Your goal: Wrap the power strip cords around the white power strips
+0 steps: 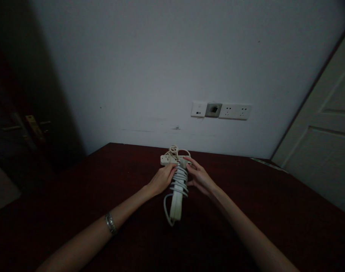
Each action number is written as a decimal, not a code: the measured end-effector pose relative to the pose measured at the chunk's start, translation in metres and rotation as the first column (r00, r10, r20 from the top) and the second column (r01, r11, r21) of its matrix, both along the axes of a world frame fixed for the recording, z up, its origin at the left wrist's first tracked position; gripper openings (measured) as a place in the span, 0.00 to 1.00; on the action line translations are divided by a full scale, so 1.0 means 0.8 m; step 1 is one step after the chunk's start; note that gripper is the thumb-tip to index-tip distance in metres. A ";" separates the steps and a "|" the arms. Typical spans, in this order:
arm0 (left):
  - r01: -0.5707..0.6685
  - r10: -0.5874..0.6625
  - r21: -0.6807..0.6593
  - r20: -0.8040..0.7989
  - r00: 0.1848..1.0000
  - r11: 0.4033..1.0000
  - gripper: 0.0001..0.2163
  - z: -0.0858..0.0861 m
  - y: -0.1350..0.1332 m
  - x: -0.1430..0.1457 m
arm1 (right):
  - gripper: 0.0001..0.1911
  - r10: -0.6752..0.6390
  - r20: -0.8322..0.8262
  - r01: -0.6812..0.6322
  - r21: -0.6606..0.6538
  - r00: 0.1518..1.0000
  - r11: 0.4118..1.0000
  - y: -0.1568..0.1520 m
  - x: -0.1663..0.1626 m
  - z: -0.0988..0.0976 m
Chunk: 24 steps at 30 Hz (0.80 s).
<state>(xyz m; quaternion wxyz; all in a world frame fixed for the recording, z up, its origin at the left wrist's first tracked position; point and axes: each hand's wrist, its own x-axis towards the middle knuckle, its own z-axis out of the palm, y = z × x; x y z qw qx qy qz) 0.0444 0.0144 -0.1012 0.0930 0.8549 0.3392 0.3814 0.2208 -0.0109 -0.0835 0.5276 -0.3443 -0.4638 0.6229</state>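
Observation:
A white power strip (176,206) points toward me, its grey-white cord (179,181) wound around it in several loops. One loop hangs loose at its near left end. My left hand (162,179) is closed on the far left part of this strip, thumb and fingers against the cord. At the far end, my right hand (199,175) has its thumb and index finger around a pale plug (183,163). Its other fingers lie beside the strip, partly hidden. Directly behind is a second white power strip (166,160), lying crosswise with a thin cord (174,150) bunched over it.
The dark red tabletop (118,181) meets a pale wall (138,75). Sockets (235,112) and a grey wall plate (213,110) are set above it. A white panelled door (331,124) stands at right; a brass door handle (34,126) shows at left.

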 end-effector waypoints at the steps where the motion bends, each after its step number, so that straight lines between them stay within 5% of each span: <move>1: -0.004 0.004 -0.002 -0.006 1.000 1.000 0.11 -0.002 0.001 0.000 | 0.23 -0.009 0.027 0.008 0.025 1.000 1.000 0.001 0.000 -0.002; 8: -0.029 0.029 -0.004 -0.077 0.997 1.000 0.11 -0.016 0.005 0.000 | 0.27 -0.113 0.196 0.104 0.057 0.974 0.993 0.007 -0.007 -0.023; 15: -0.067 0.074 0.046 -0.151 0.986 0.997 0.12 -0.027 0.011 -0.003 | 0.30 -0.126 0.192 0.118 0.048 0.973 0.992 0.012 -0.013 -0.038; 24: -0.044 0.046 -0.042 0.044 0.998 0.998 0.11 -0.019 0.011 -0.002 | 0.28 -0.071 0.200 0.065 0.039 0.977 0.997 0.007 -0.012 -0.030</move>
